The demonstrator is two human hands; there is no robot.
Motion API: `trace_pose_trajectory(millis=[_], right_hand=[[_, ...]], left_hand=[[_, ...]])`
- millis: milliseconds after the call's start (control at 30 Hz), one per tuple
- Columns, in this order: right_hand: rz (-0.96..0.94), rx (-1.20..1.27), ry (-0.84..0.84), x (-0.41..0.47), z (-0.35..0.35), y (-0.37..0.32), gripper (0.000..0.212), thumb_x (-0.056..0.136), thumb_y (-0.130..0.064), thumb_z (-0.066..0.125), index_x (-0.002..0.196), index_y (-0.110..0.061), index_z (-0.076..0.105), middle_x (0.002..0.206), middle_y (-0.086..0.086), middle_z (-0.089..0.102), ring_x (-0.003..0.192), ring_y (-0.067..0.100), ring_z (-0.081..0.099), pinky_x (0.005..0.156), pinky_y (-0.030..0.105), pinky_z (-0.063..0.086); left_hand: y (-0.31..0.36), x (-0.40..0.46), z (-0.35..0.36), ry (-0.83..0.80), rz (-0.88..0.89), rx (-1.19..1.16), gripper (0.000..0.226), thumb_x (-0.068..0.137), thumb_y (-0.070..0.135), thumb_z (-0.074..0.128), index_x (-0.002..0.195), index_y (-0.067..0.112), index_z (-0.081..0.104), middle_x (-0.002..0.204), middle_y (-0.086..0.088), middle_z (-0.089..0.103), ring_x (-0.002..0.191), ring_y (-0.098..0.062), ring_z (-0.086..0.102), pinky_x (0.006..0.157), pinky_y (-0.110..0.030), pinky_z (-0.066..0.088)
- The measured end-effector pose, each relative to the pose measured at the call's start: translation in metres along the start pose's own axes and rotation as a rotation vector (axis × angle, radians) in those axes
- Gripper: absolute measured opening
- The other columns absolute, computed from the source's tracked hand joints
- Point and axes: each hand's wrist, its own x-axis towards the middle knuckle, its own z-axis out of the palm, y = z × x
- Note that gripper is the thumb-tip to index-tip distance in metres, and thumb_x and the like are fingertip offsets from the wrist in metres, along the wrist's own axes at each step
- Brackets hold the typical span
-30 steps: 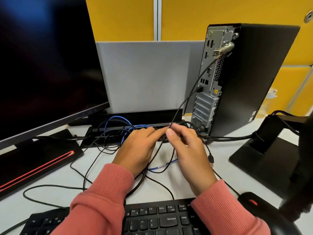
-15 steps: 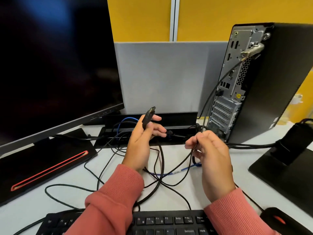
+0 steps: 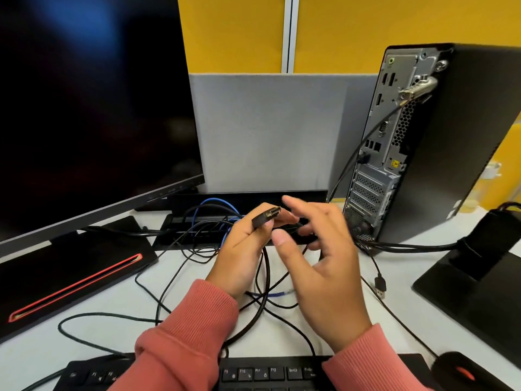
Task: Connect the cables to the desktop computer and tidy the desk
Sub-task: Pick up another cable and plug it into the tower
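Observation:
My left hand (image 3: 242,249) grips a black cable plug (image 3: 266,217) with a metal tip, held above the desk and pointing up and right. Its thick cable (image 3: 265,277) hangs down past my wrist. My right hand (image 3: 321,266) hovers just right of the plug, blurred, fingers spread and holding nothing. The black desktop tower (image 3: 451,142) stands at the right with its rear port panel (image 3: 386,131) facing me; one black cable (image 3: 346,170) is plugged into it. A loose USB plug (image 3: 380,286) lies on the desk.
A large dark monitor (image 3: 84,108) fills the left, its base (image 3: 70,275) with a red stripe below. Tangled black and blue cables (image 3: 208,210) lie by a cable tray. A keyboard (image 3: 267,373), a mouse (image 3: 462,371) and a second monitor stand (image 3: 479,277) sit nearby.
My left hand lifted the plug out of the cable tangle and tilted it rightward. My right hand let go of the thin cable it pinched and opened beside the plug.

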Motion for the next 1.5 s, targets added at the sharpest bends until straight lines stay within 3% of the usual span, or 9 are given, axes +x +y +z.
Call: trace_pose_trajectory(millis=[200,500,633,733,900,1033,1133,1333,1500], right_hand=[[0.033,0.139,-0.046,-0.001,0.011,-0.005,0.027,0.09,-0.015,0.071,0.115,-0.026,0.071,0.1,-0.01,0.061,0.098,0.016,0.062,0.076,0.015,0.044],[0.077,0.216,0.013,0.035,0.005,0.003,0.013,0.095,-0.027,0.062,0.102,-0.021,0.071,0.098,0.006,0.071,0.092,0.027,0.069,0.083,0.051,0.055],[0.11,0.2,-0.065,0.044,0.005,0.001,0.014,0.095,-0.03,0.062,0.098,-0.021,0.072,0.095,0.005,0.071,0.088,0.027,0.07,0.081,0.049,0.058],[0.154,0.237,-0.083,0.049,0.004,-0.004,0.012,0.097,-0.022,0.065,0.093,-0.013,0.072,0.085,0.001,0.072,0.076,0.018,0.069,0.069,0.03,0.057],[0.214,0.272,0.004,0.056,-0.004,-0.018,0.029,0.094,-0.02,0.069,0.07,-0.011,0.056,0.061,-0.004,0.051,0.054,0.006,0.047,0.053,0.018,0.043],[0.152,0.271,0.046,0.061,-0.018,-0.031,0.021,0.093,-0.019,0.071,0.078,-0.006,0.063,0.068,0.017,0.057,0.062,0.012,0.052,0.057,0.025,0.049],[0.098,0.271,0.045,0.059,-0.024,-0.041,0.002,0.093,-0.014,0.07,0.094,-0.015,0.071,0.084,0.012,0.069,0.072,0.014,0.063,0.071,0.03,0.058],[0.135,0.155,0.063,0.054,-0.036,-0.045,0.028,0.093,-0.01,0.067,0.11,-0.033,0.069,0.089,-0.001,0.066,0.072,0.009,0.058,0.073,0.027,0.055],[0.279,0.157,0.146,0.045,-0.046,-0.035,0.028,0.093,-0.004,0.062,0.105,-0.029,0.069,0.08,-0.003,0.065,0.069,0.01,0.058,0.066,0.019,0.053]], left_hand=[[0.006,-0.006,0.007,-0.029,0.001,0.067,0.03,0.103,-0.008,0.037,0.11,0.0,0.065,0.098,0.004,0.074,0.1,-0.011,0.071,0.086,-0.024,0.055],[0.012,-0.008,0.016,-0.016,0.127,0.106,0.033,0.109,0.016,0.041,0.139,0.015,0.053,0.134,-0.002,0.066,0.13,-0.023,0.06,0.11,-0.041,0.047],[0.014,-0.006,0.014,0.116,0.212,0.163,0.027,0.107,0.01,0.046,0.129,0.011,0.061,0.121,-0.002,0.072,0.118,-0.022,0.067,0.101,-0.037,0.053],[0.018,-0.005,0.013,0.188,0.219,0.191,0.02,0.104,0.009,0.052,0.12,0.012,0.064,0.105,0.002,0.074,0.101,-0.017,0.072,0.089,-0.029,0.056],[0.035,0.002,0.016,0.219,0.228,0.238,0.012,0.101,0.015,0.062,0.111,0.02,0.065,0.086,0.0,0.07,0.073,-0.023,0.07,0.074,-0.043,0.059],[0.061,0.009,0.025,0.082,0.241,0.315,0.013,0.101,0.011,0.061,0.107,0.022,0.064,0.09,0.0,0.072,0.079,-0.018,0.069,0.077,-0.036,0.057],[0.078,0.015,0.028,0.071,0.264,0.341,0.015,0.101,0.007,0.06,0.105,0.022,0.063,0.094,0.004,0.073,0.089,-0.017,0.071,0.083,-0.032,0.058],[0.105,0.023,0.026,0.088,0.243,0.345,0.015,0.101,0.012,0.061,0.105,0.026,0.062,0.095,0.0,0.074,0.096,-0.011,0.071,0.085,-0.019,0.051],[0.124,0.031,0.017,0.17,0.233,0.251,0.014,0.104,0.014,0.056,0.107,0.027,0.059,0.096,-0.002,0.076,0.101,-0.015,0.072,0.103,-0.041,0.052]])
